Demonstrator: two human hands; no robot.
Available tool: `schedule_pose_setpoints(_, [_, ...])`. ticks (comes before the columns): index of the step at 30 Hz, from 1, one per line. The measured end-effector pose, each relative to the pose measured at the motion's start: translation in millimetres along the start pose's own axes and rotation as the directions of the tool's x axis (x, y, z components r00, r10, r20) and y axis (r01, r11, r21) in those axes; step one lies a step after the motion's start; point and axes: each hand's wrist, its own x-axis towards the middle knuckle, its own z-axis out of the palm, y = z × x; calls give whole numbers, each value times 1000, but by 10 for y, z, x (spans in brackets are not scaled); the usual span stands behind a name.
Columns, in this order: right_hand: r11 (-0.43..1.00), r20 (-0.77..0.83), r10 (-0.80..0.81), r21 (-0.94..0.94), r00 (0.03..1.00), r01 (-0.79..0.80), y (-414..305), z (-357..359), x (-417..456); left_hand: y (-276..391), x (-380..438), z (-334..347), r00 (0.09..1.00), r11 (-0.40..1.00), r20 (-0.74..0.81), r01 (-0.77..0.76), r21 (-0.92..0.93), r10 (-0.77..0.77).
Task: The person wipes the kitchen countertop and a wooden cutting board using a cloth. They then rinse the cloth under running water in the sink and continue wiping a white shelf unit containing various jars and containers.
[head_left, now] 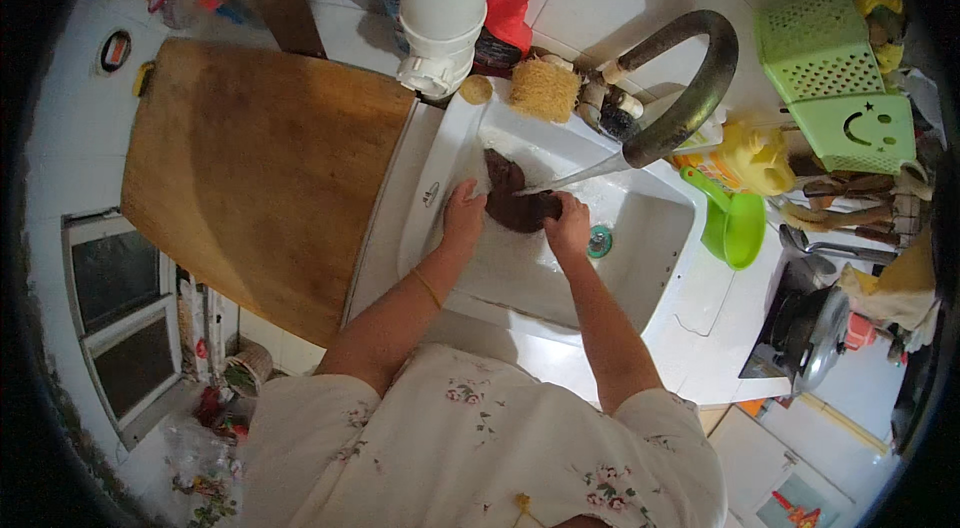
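Observation:
Over a white ceramic sink [667, 217], my right hand [568, 224] grips one end of a dark brown wet piece, apparently cloth [517, 205]. My left hand [465, 214] is at the piece's left edge; its fingertips are partly hidden, so its grip is unclear. From the curved faucet [701, 85], a stream of water [574, 175] falls onto the brown piece. A green drain strainer [599, 241] lies in the basin, right of my right hand. The brown piece hangs bent between my hands, part of it reaching towards the back of the sink.
A wooden board [270, 183] stands left of the sink. Behind are a white pipe [442, 10], a red bottle [506, 22] and a tan scrubbing sponge [545, 89]. To the right are a green scoop [739, 228], a yellow jug [754, 157] and a lidded pot [821, 340].

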Motion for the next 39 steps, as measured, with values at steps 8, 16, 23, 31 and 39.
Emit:
schedule_pose_setpoints(8, [-79, 263, 238, 965, 935, -251, -833, -575, -512, -715, 454, 540, 861, 492, 427, 508, -707, -275])
schedule_pose_setpoints(16, [893, -267, -189, 354, 945, 278, -613, 75, -12, -117, 112, 558, 886, 298, 428, 367, -881, 177])
schedule_pose_setpoints(23, [947, -92, -160, 265, 983, 179, -774, 157, 80, 63, 144, 375, 892, 328, 451, 417, -848, 30])
schedule_pose_setpoints(31, [983, 51, 15, 183, 999, -24, -657, 245, -36, -39, 76, 502, 890, 492, 384, 455, -742, -244])
schedule_pose_setpoints(39, [814, 189, 73, 556, 979, -168, -575, 127, -253, -100, -104, 402, 954, 814, 263, 267, -515, -146])
